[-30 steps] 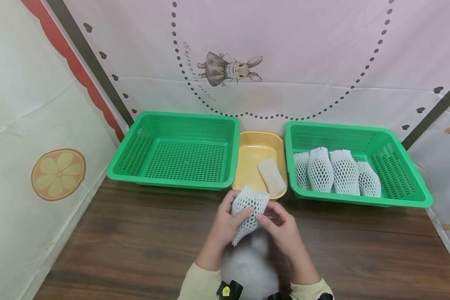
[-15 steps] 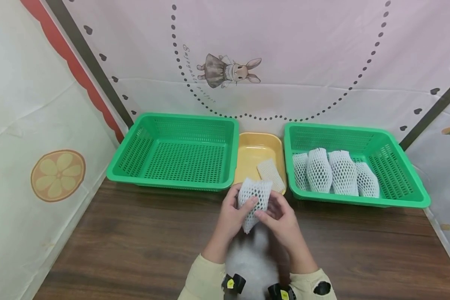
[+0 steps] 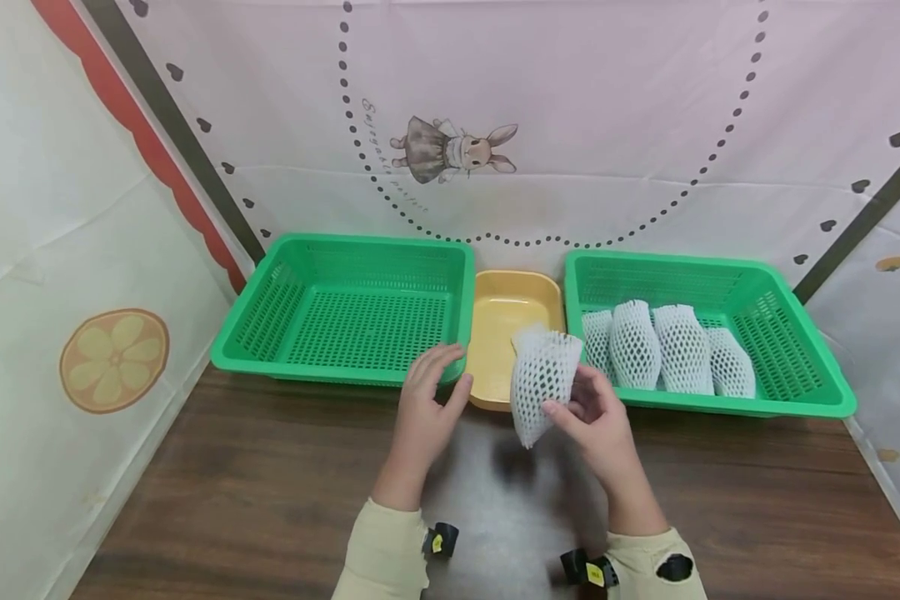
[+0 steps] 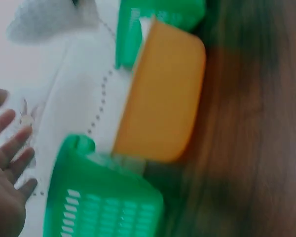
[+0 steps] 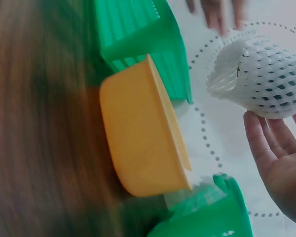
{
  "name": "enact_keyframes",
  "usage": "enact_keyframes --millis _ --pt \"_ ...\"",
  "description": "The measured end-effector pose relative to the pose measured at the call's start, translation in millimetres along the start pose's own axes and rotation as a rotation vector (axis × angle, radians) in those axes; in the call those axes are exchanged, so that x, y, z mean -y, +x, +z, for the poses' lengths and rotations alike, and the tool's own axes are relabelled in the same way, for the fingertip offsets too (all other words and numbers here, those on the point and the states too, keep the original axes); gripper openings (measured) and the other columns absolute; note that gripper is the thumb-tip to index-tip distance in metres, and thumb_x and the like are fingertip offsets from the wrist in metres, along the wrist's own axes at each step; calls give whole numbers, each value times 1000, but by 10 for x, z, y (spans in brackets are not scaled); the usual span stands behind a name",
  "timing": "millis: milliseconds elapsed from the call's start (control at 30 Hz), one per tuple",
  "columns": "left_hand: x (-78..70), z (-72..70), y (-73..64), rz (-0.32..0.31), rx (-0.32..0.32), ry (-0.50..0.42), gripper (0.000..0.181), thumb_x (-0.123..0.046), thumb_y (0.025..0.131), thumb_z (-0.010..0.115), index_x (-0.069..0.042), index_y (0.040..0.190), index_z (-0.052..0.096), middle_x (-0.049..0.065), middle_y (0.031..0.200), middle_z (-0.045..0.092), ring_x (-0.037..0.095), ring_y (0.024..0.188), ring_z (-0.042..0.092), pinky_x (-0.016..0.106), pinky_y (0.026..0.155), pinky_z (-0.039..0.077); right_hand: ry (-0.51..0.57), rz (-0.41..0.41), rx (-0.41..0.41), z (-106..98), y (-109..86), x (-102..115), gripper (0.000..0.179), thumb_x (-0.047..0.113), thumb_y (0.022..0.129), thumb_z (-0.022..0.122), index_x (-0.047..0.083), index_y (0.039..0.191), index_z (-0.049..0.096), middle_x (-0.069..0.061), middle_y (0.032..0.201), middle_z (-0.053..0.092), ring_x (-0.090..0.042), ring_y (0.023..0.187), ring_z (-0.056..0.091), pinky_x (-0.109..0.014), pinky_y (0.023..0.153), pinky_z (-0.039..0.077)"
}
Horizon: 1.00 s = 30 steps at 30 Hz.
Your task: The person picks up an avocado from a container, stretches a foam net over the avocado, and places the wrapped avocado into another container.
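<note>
My right hand (image 3: 600, 425) holds a white foam net sleeve (image 3: 544, 379) between thumb and fingers, up in front of the yellow tray (image 3: 492, 350). The right wrist view shows the sleeve (image 5: 274, 81) bulging, its near end open and frilled, with darker patches through the mesh; I cannot tell what is inside. My left hand (image 3: 426, 404) is apart from it, fingers spread and holding nothing, near the front right corner of the left green basket (image 3: 345, 372). In the left wrist view the left hand's fingers (image 4: 12, 148) are extended.
Several bulging white net sleeves (image 3: 682, 350) lie side by side in the right green basket (image 3: 802, 404). A flat sleeve in the yellow tray is mostly hidden behind the held one. A patterned cloth wall (image 3: 607, 125) rises behind the baskets on the brown wooden table (image 3: 270, 475).
Both hands gripped the net sleeve before. The left hand has let go and moved left with fingers spread, while the right hand has carried the sleeve to the right.
</note>
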State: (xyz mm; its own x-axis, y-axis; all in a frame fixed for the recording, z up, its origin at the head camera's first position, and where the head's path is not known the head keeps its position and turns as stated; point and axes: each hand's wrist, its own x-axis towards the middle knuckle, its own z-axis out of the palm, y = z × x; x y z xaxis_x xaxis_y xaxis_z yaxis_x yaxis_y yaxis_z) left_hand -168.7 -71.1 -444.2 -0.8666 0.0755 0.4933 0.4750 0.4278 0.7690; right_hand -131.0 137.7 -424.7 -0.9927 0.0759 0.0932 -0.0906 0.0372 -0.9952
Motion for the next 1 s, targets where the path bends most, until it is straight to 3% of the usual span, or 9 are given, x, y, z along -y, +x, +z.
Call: enact_keyframes --millis 100,200,367,567,833,1000 --pt "91 -28 -24 -24 8 104 30 -15 90 61 -5 118 61 8 125 56 25 124 41 47 101 32 -34 11 -11 -72 11 39 52 1 83 67 4 128 42 -5 118 49 -15 101 54 -22 78 49" --pt "140 -29 -42 -45 27 140 29 -13 89 61 -6 117 62 8 124 56 24 121 43 45 100 33 -53 11 -29 -145 28 74 52 4 83 68 6 128 42 -4 119 49 -16 103 53 -21 78 49" --pt "157 -9 -42 -23 45 177 27 -12 88 61 -6 114 64 5 118 61 22 116 49 45 105 28 -75 -32 -64 -308 68 130 48 2 84 66 9 126 44 -2 114 50 -14 102 52 -17 78 48" --pt "165 -7 -47 7 38 205 26 -10 87 63 -6 112 65 5 113 63 21 112 53 46 107 23 -54 -104 -113 -525 121 190 45 -4 83 64 14 120 48 -1 108 52 -13 96 53 -15 74 48" --pt "166 -28 -72 13 20 210 24 -6 86 63 -7 110 66 4 112 64 21 113 52 43 109 21 -86 -97 -175 -813 168 264 46 1 85 64 15 124 45 0 111 49 -8 95 54 -12 73 47" --pt "141 -41 -87 51 16 204 22 -6 87 61 -6 109 67 6 114 63 24 118 49 41 106 28 -85 -98 -208 -960 198 295 47 1 85 63 16 126 45 1 113 48 -10 96 52 -11 73 47"
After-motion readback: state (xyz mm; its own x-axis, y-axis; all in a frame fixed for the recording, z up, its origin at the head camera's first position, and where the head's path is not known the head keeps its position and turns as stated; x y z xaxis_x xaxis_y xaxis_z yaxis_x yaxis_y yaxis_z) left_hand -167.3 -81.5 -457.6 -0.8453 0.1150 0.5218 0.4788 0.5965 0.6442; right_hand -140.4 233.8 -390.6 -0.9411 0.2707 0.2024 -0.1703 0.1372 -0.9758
